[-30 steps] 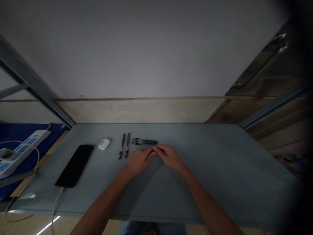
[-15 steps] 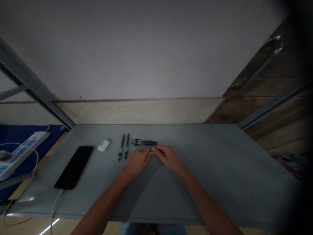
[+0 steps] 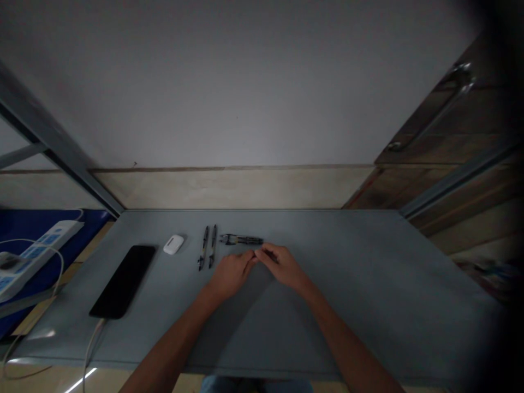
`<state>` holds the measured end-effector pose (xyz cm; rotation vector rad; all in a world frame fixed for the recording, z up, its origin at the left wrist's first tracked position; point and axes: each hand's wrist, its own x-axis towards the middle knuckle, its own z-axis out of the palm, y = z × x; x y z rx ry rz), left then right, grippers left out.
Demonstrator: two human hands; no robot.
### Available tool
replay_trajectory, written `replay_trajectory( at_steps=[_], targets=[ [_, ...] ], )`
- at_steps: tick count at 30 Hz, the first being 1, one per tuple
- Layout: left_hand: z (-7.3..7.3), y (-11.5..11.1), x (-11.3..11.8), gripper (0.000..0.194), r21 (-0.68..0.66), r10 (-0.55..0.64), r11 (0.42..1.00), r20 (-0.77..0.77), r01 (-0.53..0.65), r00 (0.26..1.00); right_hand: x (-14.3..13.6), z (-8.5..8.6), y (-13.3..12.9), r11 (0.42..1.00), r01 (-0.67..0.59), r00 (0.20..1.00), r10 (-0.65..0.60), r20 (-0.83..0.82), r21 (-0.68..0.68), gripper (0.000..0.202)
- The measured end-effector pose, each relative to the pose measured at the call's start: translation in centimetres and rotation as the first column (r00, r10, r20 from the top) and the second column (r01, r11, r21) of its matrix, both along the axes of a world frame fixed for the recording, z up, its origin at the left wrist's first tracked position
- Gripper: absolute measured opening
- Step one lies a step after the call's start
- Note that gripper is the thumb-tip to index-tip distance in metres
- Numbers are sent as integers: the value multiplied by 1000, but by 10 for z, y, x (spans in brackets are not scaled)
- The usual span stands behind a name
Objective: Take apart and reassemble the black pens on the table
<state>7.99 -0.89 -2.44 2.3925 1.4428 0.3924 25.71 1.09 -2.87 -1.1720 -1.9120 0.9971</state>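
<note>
My left hand [image 3: 232, 272] and my right hand [image 3: 282, 265] meet over the middle of the grey table, fingertips pinched together. Whatever lies between the fingers is hidden or too small to make out. Just beyond the fingertips lie dark pens [image 3: 241, 239] side by side, pointing left to right. Left of my left hand are two more pens, one [image 3: 203, 248] and another [image 3: 213, 246], roughly parallel and pointing away from me.
A white earbud case [image 3: 173, 244] and a black phone [image 3: 123, 282] with a charging cable [image 3: 92, 341] lie on the table's left part. A white power strip [image 3: 39, 256] sits beyond the left edge. Metal posts rise at both back corners, before a wall.
Both hands stay joined at nearly the same spot, with only a slight shift of the right fingers. The view has tilted very slightly; the pens lie as before.
</note>
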Motion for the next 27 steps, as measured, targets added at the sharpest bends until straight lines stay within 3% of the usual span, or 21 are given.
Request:
replay_trajectory(
  at_steps=[6,9,11,13,16,18,20,23,27],
  targets=[
    [-4,-1,2,43,-21,1,1000,48,0,999,1,0,-1,1000,-5,1000,5,3,0,40],
    [-5,-1,3,42,-57,-2,998,213,15,977,0,-1,-1,999,12,1000,-13,-23,-30,41],
    [-4,0,3,41,-104,26,994,394,16,919,-2,-1,-2,997,14,996,-21,-83,-76,41],
    [0,2,1,40,-194,111,981,603,11,790,-5,-2,-3,990,-22,984,-3,-180,-139,37],
    [7,6,-1,34,-327,273,945,834,31,479,-10,-4,-7,970,-128,934,48,-355,-206,26],
    [11,7,-1,32,-362,338,932,891,27,302,-14,-3,-9,950,-202,892,79,-445,-238,27],
    [12,9,-2,32,-386,379,922,903,-3,201,-15,-1,-10,934,-243,859,81,-506,-263,37],
    [8,13,-3,31,-387,389,921,904,-47,179,-13,4,-8,940,-188,838,3,-546,-283,38],
    [2,19,-9,31,-338,378,924,877,-176,296,-2,10,-2,944,-98,766,-130,-629,-314,26]
  ],
)
